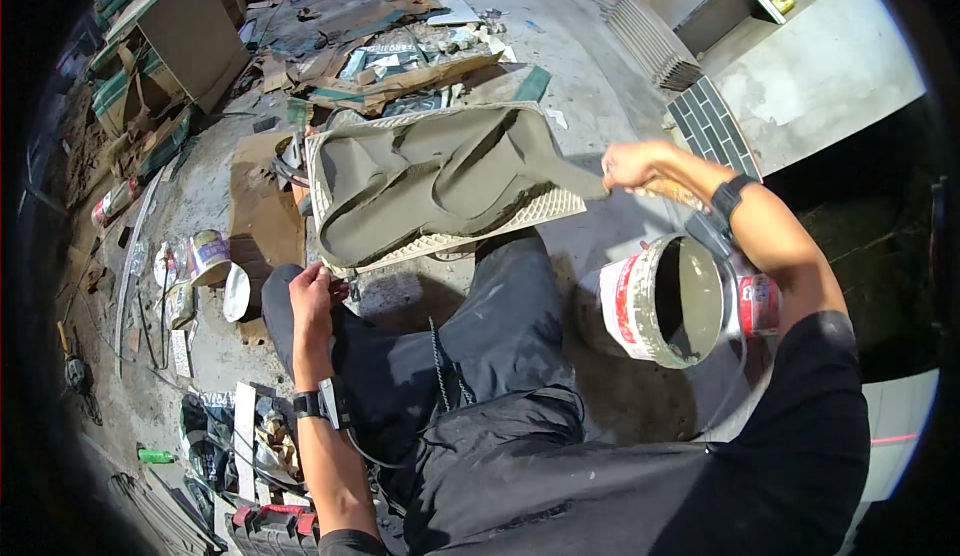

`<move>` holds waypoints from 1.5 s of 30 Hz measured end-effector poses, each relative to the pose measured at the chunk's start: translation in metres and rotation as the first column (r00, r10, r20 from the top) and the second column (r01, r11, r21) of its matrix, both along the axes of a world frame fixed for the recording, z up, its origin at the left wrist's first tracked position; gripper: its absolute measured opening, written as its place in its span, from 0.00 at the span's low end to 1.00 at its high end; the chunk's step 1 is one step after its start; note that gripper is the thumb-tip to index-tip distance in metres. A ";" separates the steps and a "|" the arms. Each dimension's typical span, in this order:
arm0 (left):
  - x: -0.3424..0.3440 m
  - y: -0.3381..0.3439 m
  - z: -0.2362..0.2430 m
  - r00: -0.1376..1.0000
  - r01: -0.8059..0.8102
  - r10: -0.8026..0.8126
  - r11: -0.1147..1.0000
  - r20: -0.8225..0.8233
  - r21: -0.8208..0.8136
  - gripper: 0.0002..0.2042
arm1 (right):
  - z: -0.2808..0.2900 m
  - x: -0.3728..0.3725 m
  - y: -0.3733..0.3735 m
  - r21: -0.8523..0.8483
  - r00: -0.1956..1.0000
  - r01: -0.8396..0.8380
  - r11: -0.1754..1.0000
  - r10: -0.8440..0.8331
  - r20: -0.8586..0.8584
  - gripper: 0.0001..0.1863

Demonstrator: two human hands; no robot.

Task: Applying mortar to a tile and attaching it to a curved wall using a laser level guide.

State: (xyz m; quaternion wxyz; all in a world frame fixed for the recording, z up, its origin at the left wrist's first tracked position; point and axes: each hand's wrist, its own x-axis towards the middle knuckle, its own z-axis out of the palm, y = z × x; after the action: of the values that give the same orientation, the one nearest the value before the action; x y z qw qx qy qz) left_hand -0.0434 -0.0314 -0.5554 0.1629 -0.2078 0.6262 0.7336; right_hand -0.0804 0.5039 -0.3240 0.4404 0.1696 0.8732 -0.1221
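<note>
A rectangular tile (545,214) lies with its ridged pale back up in front of my knees, and thick grey mortar (430,176) covers most of it in swirled ridges. My right hand (630,166) is closed round a trowel at the tile's right end. The trowel's blade (575,174) is coated in mortar and rests over that edge; its wooden handle (672,192) shows beneath my wrist. My left hand (316,296) pinches the tile's near left corner, close to my left knee. To the right, a white and red bucket (625,306) stands tilted, with grey mortar on its inside wall.
Torn cardboard (262,226) lies left of the tile. Farther off are scraps of packaging (400,81) and a stack of tiles (655,41). A dark green brick-patterned panel (712,124) leans beyond my right hand. A toolbox (275,531) sits at lower left.
</note>
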 end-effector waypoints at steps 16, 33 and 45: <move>-0.001 0.001 -0.010 0.997 -0.068 0.067 0.997 0.025 0.036 0.14 | -0.019 0.079 -0.117 0.239 0.796 -0.473 0.848 0.528 -0.296 0.12; -0.012 -0.003 0.008 0.988 0.049 -0.039 0.996 0.147 -0.070 0.09 | -0.090 0.178 -0.067 0.062 0.729 0.170 0.984 -0.084 -0.679 0.15; -0.018 -0.002 0.012 0.981 0.093 -0.068 0.987 0.181 -0.133 0.09 | -0.193 0.180 -0.099 -0.099 0.449 0.191 0.977 -0.176 -0.876 0.12</move>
State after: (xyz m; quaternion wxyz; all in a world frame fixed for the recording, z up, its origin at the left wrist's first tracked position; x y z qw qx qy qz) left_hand -0.0611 -0.0334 -0.5435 0.2322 -0.2573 0.6674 0.6591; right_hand 0.0996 0.4046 -0.5170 -0.0881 0.1789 0.9519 -0.2324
